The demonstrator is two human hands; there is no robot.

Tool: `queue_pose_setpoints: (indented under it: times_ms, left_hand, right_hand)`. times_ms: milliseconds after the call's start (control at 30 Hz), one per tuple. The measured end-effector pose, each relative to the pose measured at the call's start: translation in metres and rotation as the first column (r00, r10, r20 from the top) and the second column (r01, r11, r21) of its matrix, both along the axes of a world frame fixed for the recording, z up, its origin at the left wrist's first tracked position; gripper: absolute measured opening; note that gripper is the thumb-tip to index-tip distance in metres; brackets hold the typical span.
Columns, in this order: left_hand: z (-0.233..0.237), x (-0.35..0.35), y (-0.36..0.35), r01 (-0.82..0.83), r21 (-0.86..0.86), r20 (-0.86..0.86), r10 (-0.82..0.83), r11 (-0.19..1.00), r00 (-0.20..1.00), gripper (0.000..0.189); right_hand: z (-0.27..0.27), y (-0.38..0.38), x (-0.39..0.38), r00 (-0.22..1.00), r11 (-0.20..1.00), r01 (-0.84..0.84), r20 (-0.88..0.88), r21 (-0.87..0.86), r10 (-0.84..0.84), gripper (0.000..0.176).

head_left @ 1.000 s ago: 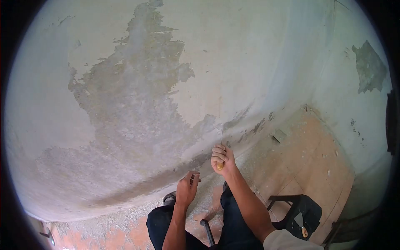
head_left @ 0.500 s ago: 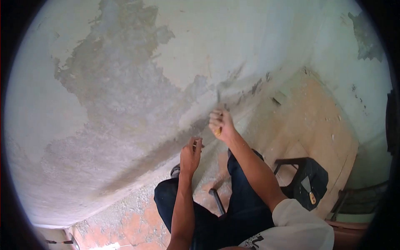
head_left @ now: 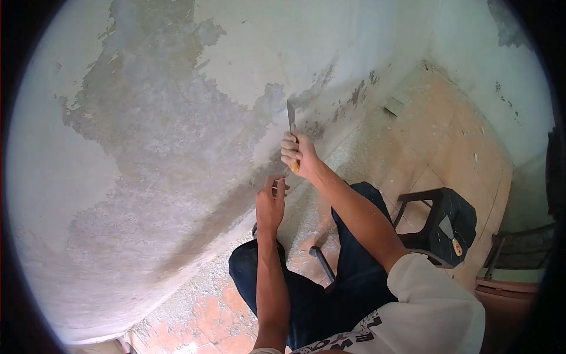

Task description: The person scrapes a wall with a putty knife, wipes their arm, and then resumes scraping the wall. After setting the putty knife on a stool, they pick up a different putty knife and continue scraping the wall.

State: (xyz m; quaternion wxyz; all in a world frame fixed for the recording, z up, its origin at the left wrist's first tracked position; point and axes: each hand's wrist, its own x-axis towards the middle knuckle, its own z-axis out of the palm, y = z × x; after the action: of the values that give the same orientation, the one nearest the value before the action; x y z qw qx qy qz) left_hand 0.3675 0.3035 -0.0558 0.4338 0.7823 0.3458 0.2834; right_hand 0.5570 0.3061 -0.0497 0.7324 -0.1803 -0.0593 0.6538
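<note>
My right hand (head_left: 299,154) is closed round the wooden handle of a putty knife (head_left: 291,113). Its metal blade points up against the wall (head_left: 171,112), at the edge of a bare grey patch where the paint has come off. Lower and to the left, my left hand (head_left: 272,199) is close to the wall, fingers loosely curled with gaps between them. I see nothing held in it, though part of the palm is hidden.
A black plastic stool (head_left: 433,203) stands at my right, with a second putty knife (head_left: 451,235) lying on it. A dark bar-like tool (head_left: 322,264) shows between my legs. Flakes and dust cover the tiled floor (head_left: 221,312). A dark chair-like frame (head_left: 519,253) is at the far right.
My right hand has moved slightly up and left along the wall with the putty knife, whose blade is now sharp instead of blurred. The view has shifted a little; the left hand keeps its curl.
</note>
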Motion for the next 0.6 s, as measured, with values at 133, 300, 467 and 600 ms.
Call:
queue_pose_setpoints:
  times_ms: [133,300,467,600]
  left_hand:
    - [0.007,-0.003,0.001,0.007,-0.019,-0.007,-0.008,1.000,1.000,0.024]
    - [0.007,-0.006,0.003,-0.021,-0.024,0.012,0.021,0.999,1.000,0.026]
    - [0.001,-0.005,0.002,-0.005,0.002,0.004,0.005,1.000,1.000,0.027]
    - [0.002,-0.001,0.003,-0.007,-0.016,-0.001,0.007,1.000,1.000,0.027]
  right_hand:
    - [0.002,0.006,0.002,1.000,0.999,-0.006,-0.026,-0.042,0.005,0.050]
    - [0.003,0.001,0.003,0.997,1.000,-0.015,-0.081,-0.003,0.015,0.051]
    - [0.010,0.005,0.005,0.997,1.000,0.027,-0.073,0.010,-0.026,0.051]
    - [-0.001,0.002,0.004,0.992,0.995,-0.085,-0.085,0.047,0.088,0.050]
